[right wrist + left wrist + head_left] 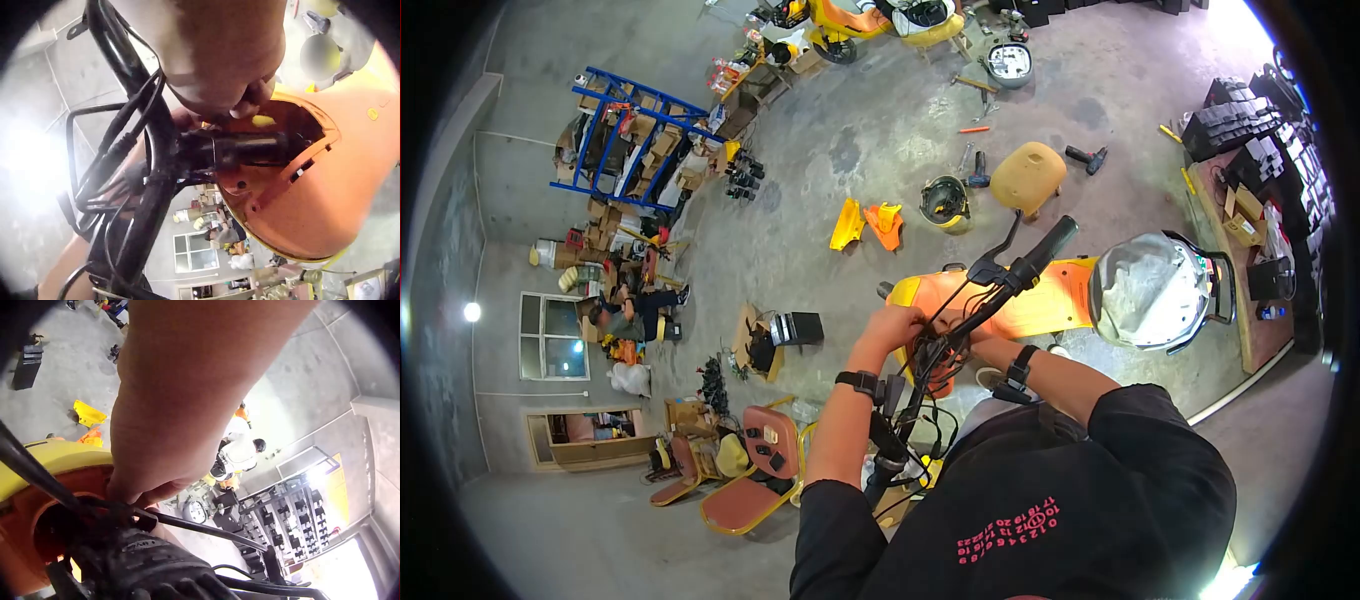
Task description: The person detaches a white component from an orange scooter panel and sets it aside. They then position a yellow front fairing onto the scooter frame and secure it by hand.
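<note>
An orange and yellow scooter body [1030, 300] stands before the person, its black handlebar [1000, 290] and loose black cables [935, 360] above the front. My left hand [895, 325] reaches to the cables at the steering column; in the left wrist view the hand [156, 481] has bent fingers beside a black cable [206, 530], their tips hidden. My right hand [980, 345] is on the column's other side, mostly covered. In the right wrist view the right hand [231, 94] has curled fingers near the black steering tube [256, 150], inside the orange shell [331, 200]; what they touch is hidden.
Yellow and orange panels [847, 225], a tan stool [1028, 178] and tools lie on the floor ahead. A workbench [1230, 270] with black boxes stands at right. Brown chairs [745, 500] are at left. A person [635, 312] sits by the boxes at far left.
</note>
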### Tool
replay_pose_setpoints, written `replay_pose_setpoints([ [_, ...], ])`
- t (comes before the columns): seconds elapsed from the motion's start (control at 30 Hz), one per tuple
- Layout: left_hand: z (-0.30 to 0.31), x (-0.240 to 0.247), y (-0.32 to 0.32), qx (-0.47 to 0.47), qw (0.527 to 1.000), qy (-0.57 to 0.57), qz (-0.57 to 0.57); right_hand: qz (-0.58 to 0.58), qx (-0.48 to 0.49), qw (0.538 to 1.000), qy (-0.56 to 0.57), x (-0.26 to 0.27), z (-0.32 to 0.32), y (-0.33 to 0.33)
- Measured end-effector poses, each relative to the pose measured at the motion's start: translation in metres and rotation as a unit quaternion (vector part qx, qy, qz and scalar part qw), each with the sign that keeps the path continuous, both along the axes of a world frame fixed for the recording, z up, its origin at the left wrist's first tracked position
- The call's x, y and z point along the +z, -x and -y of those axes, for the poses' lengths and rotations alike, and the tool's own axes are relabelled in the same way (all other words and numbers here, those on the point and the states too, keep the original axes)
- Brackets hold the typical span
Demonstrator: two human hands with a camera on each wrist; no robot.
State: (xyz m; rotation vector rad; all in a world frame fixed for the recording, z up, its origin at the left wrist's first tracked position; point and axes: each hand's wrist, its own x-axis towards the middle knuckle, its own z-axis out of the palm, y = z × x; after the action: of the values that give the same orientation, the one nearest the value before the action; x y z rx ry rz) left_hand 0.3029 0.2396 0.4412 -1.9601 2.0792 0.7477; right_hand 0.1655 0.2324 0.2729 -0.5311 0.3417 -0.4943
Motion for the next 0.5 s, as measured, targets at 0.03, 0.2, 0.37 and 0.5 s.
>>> replay_pose_setpoints([
  [0.03, 0.000, 0.001, 0.000, 0.000, 1.000, -0.001, -0.001, -0.012, 0.005, 1.000, 0.021, 0.000, 0.000, 0.001],
  [0.2, 0.002, -0.007, -0.003, -0.020, 1.000, -0.022, 0.003, -0.036, -0.025, 0.998, 0.050, 0.006, -0.010, 0.015],
  [0.37, 0.003, 0.000, 0.000, -0.047, 0.999, -0.001, 0.014, -0.041, -0.059, 0.989, 0.128, 0.024, 0.002, 0.021],
  [0.5, 0.004, -0.002, 0.002, -0.032, 0.999, -0.020, 0.039, -0.043, -0.081, 0.981, 0.171, 0.036, 0.005, 0.018],
])
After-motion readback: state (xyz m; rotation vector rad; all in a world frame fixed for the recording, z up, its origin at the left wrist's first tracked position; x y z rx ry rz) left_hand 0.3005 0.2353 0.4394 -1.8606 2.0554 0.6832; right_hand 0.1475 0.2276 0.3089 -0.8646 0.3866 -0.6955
